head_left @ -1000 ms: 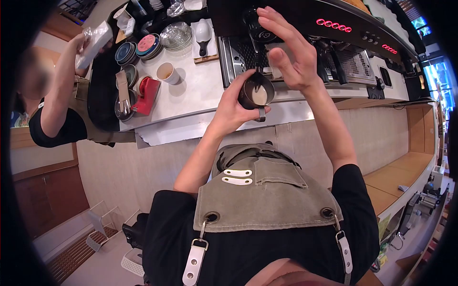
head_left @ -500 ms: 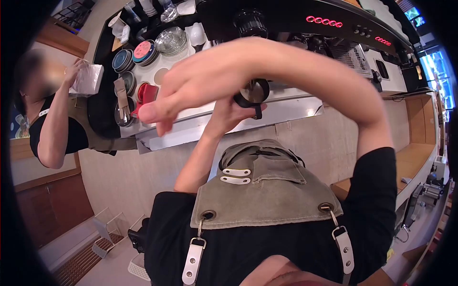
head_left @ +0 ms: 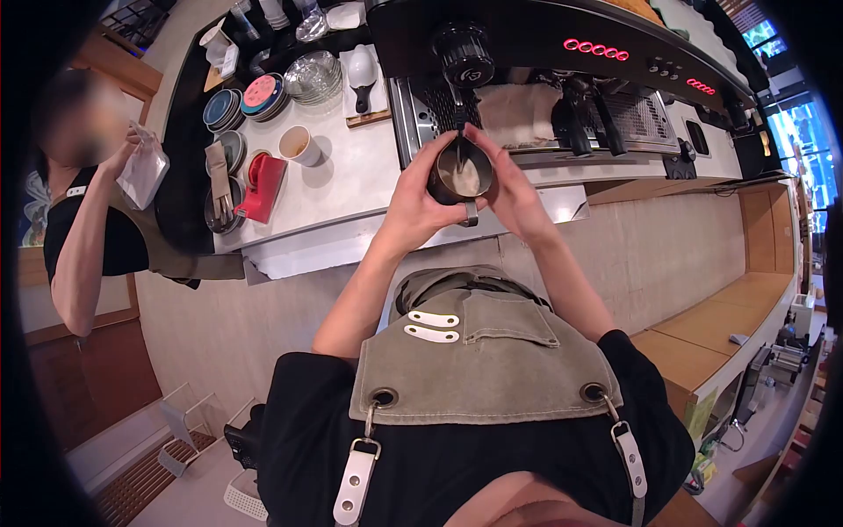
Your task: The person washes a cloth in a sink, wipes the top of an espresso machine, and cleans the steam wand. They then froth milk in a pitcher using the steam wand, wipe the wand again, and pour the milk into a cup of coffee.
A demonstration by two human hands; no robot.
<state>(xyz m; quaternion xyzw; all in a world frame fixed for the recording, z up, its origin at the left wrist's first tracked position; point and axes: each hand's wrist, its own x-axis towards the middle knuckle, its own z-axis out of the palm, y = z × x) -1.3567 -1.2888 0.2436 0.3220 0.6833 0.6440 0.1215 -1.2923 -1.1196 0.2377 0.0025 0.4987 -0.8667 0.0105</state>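
A dark metal pitcher point(head_left: 449, 195) with pale milky liquid inside is held under the steam wand point(head_left: 459, 119) of the espresso machine point(head_left: 527, 35), the wand's tip reaching into it. My left hand point(head_left: 416, 200) is wrapped round the pitcher's left side, near its handle. On the right side, my right hand point(head_left: 518, 195) rests against the pitcher with its fingers close together. A paper cup point(head_left: 299, 146) with brownish liquid stands on the counter to the left. Beyond my hands a beige cloth point(head_left: 518, 112) lies by the machine.
Stacked saucers point(head_left: 223, 111), glass dishes point(head_left: 313, 77), a red tape dispenser point(head_left: 263, 186) and a white scoop point(head_left: 361, 68) are on the counter point(head_left: 351, 184). Portafilters point(head_left: 606, 119) sit at the machine. A co-worker point(head_left: 97, 202) stands at the left, holding a clear plastic bag point(head_left: 143, 171).
My right hand has swung back from the far left, over the counter, to the pitcher's right side. My left hand stays on the pitcher. The co-worker's bag has moved slightly lower.
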